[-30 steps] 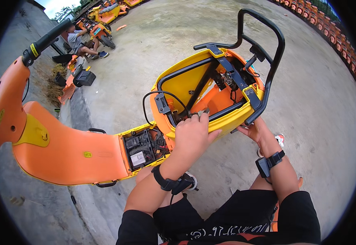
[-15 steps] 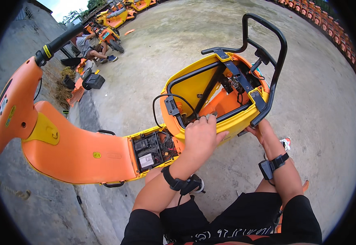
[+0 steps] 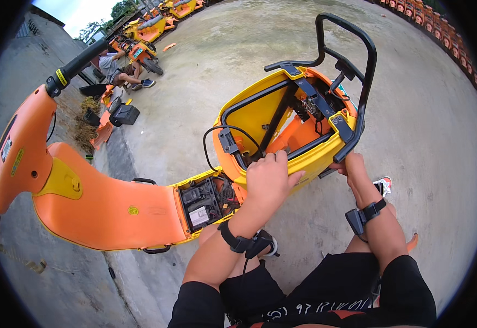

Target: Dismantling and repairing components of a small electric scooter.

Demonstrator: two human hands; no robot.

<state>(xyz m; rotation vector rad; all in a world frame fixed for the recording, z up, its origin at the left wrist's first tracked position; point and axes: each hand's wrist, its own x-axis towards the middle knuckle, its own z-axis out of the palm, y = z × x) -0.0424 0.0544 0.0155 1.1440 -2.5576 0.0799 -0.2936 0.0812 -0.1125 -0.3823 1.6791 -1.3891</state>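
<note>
An orange and yellow electric scooter (image 3: 102, 191) stands across my front, its seat off and the rear body (image 3: 315, 164) open at the top. My left hand (image 3: 269, 174) is closed over the near rim of that opening, fingertips hooked inside beside the black frame tube (image 3: 313, 148). At the rear lower edge, just under the end of the black rear rack (image 3: 370, 65), my right hand (image 3: 353, 165) has its fingers bent in. Whatever those fingers hold is hidden. A thin black cable (image 3: 211, 129) loops from a bracket into the opening.
The uncovered floor compartment (image 3: 200, 199) holds wiring and boxes. Orange panels (image 3: 103, 131) and a black box (image 3: 124, 114) lie by the wall at left. Another person (image 3: 119, 70) sits near more scooters (image 3: 156, 27). A long row of orange scooters (image 3: 438, 27) lines the far right.
My right hand has drawn its fingers in more tightly under the rack's end. My left hand keeps its place on the rim. The whole view has shifted slightly.
</note>
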